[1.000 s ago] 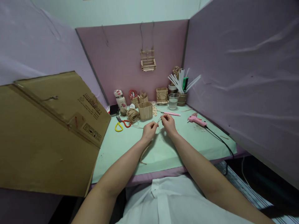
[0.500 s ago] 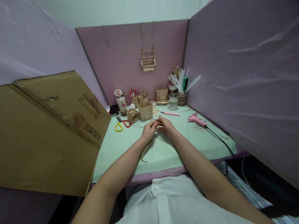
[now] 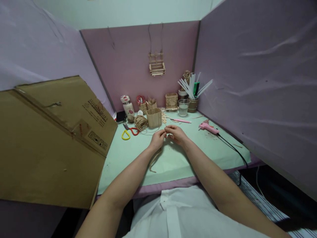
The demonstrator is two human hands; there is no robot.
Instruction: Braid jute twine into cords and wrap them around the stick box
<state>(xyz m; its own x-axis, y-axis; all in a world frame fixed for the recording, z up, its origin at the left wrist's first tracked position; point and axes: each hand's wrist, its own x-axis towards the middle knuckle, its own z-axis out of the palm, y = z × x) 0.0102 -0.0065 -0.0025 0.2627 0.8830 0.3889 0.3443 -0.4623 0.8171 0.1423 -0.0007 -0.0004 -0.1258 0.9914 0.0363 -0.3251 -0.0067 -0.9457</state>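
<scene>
My left hand (image 3: 158,139) and my right hand (image 3: 175,134) meet over the middle of the table, fingertips pinched close together on thin jute twine (image 3: 155,160). A braided-looking length of it hangs below my left hand onto the cloth, its end frayed. A thin strand runs leftward to a ball of twine (image 3: 141,123). Just beyond my hands stands a box made of wooden sticks (image 3: 154,118). Scissors (image 3: 129,131) with one yellow and one red handle lie to the left. My fingers hide the exact spot where the strands meet.
A pink glue gun (image 3: 209,127) with a black cord lies at the right. Behind are a pink-handled knife (image 3: 182,121), a cup of water (image 3: 183,108), a pot of white glue sticks (image 3: 193,105) and a bottle (image 3: 127,106). A cardboard sheet (image 3: 56,142) leans at the left.
My right hand's fingers have dropped slightly and closed in toward my left fingertips. The twine loop that stood above them has drawn down. My left hand has barely moved.
</scene>
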